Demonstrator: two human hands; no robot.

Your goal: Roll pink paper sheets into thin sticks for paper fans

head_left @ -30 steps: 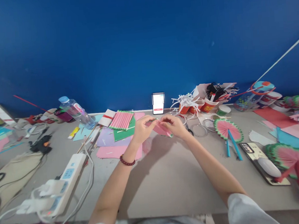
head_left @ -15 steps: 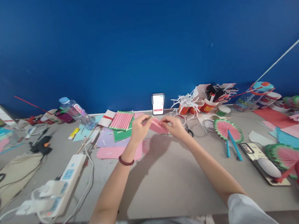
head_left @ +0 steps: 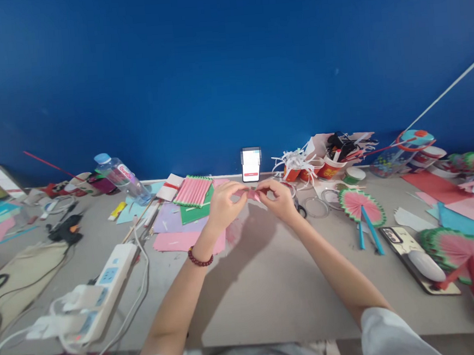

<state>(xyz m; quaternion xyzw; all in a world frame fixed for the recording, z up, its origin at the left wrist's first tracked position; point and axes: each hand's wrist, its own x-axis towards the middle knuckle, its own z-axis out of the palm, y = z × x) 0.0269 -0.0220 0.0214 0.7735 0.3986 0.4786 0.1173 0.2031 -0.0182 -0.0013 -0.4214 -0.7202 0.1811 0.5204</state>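
Note:
Between my two hands, above the middle of the table, is a small piece of pink paper, mostly hidden by the fingers. My left hand pinches its left end between thumb and fingers; a dark red bead bracelet circles that wrist. On the right end, my right hand pinches the paper the same way. Left of my hands lies a pleated pink paper with green edges, on a green sheet. Pink sheets and a purple sheet lie below it.
A phone stands against the blue wall. Paper cups with white strips, wire rings and a round paper fan are at right. To the left are a tilted water bottle and a power strip with cables.
The pink paper was seen as a broad slanted strip and now shows only a small part. My hands have drawn slightly closer together and their fingertips have turned inward.

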